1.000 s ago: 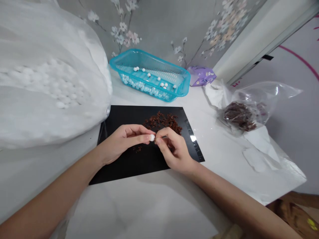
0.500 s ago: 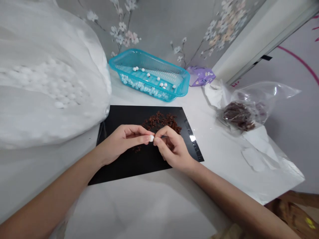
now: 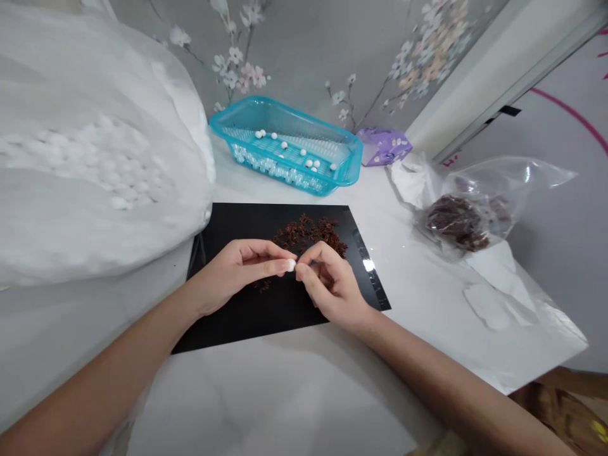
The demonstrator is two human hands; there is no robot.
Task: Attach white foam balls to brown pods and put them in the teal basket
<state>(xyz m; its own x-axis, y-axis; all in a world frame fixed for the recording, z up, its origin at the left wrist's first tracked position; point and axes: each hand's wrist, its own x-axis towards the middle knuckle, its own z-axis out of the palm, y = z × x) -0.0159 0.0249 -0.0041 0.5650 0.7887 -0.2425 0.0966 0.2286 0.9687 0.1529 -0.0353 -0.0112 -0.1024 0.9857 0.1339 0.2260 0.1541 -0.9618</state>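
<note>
Between the thumb and fingers of my left hand [image 3: 242, 266] is a small white ball [image 3: 291, 265]. My right hand [image 3: 331, 278] is pinched closed against the ball's right side; anything in its fingertips is too small to make out. Both hands are above a black mat [image 3: 228, 323]. A loose heap of small dark reddish-brown pieces [image 3: 327, 231] lies on the mat just behind my hands, with a few more bits under my left hand. Behind the mat stands a blue plastic basket [image 3: 351, 158] with several white balls in it, some showing dark spots.
A large white bag [image 3: 118, 234] full of white balls bulges at the left. To the right are a purple packet [image 3: 384, 147], white tissue [image 3: 413, 180] and a clear bag [image 3: 458, 221] of brown pieces. The white table [image 3: 285, 392] meets a flowered wall behind.
The view has shifted slightly. Both hands keep almost the same pose around the white ball, and nothing has been let go.
</note>
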